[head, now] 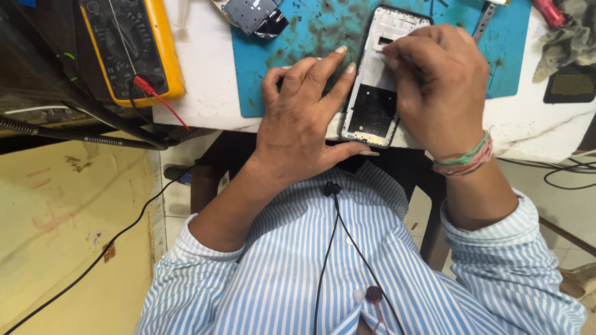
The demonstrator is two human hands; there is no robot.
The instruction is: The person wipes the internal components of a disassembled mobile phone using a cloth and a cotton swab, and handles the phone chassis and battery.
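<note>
An opened phone frame (375, 93) with a black rim and pale inner plate lies on a stained blue work mat (323, 31), its near end over the bench edge. My left hand (307, 118) lies flat beside it, fingers pressing its left edge and thumb along its near end. Over the frame's upper right part, my right hand (437, 87) has its fingers curled, fingertips pinched at the top inner area; whether a small tool sits in them is hidden.
A yellow multimeter (133, 46) with a red lead stands at the left. A loose phone part (254, 15) lies at the mat's top, tweezers (484, 18) at the right, a rag (571, 37) beyond. Cables hang below the white bench (534, 124).
</note>
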